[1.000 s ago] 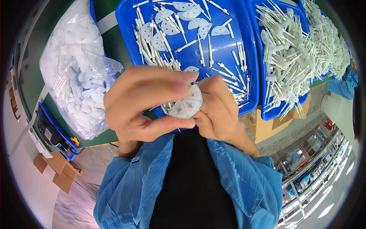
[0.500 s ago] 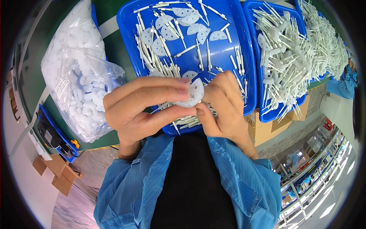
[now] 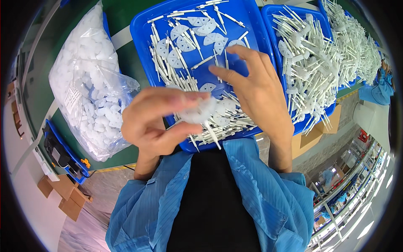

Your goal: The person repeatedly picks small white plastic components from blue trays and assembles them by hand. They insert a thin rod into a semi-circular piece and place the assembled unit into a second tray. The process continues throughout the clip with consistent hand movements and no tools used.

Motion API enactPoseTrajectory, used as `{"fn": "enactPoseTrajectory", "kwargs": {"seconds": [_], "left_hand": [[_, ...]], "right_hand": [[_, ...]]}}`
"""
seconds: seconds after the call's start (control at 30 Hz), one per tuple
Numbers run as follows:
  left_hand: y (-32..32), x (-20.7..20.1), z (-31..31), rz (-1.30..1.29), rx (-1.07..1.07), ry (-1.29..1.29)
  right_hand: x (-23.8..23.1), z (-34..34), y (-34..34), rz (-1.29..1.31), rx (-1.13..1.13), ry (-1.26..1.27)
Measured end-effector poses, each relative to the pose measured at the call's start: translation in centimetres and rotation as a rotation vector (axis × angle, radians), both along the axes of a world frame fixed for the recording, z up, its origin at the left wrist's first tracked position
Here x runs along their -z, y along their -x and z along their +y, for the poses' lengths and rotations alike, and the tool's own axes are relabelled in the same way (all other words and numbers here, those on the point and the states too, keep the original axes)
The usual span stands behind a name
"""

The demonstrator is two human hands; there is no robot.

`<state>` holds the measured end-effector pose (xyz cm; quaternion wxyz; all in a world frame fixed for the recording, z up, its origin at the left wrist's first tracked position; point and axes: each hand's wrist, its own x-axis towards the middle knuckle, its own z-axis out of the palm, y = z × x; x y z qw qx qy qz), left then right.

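My left hand (image 3: 153, 115) pinches a translucent white plastic piece (image 3: 200, 112) between thumb and fingers, above the near part of a blue tray (image 3: 140, 48). Motion blurs the piece; a white stick (image 3: 213, 136) juts from it toward me. Over the middle of the tray, my right hand (image 3: 264, 90) is open, thumb and forefinger apart, near several thin white sticks with wire ends (image 3: 218, 63). Flat white fan-shaped pieces with small holes (image 3: 205, 28) lie in the far part. More sticks (image 3: 184, 80) are heaped along the tray's left side and near edge.
A clear plastic bag (image 3: 86, 84) full of white pieces lies on the green table (image 3: 130, 52) at the left. To the right stand further blue trays (image 3: 268, 14) heaped with sticks joined to white pieces (image 3: 304, 67). A cardboard box (image 3: 308, 140) sits below them.
My right hand has left the white piece and moved away over the tray, its fingers spreading. My left hand keeps the piece, which has tilted, and a stick now shows below it.
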<state>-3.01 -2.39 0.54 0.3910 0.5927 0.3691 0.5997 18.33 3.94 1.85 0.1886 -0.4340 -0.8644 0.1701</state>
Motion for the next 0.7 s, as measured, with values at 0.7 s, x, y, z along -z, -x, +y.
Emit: {"fn": "enactPoseTrajectory", "kwargs": {"seconds": [0.7], "left_hand": [[-0.3,0.5,0.7,-0.397,-0.004,0.410]], "right_hand": [[-0.7,-0.8,-1.0,0.515,0.044,0.375]]}}
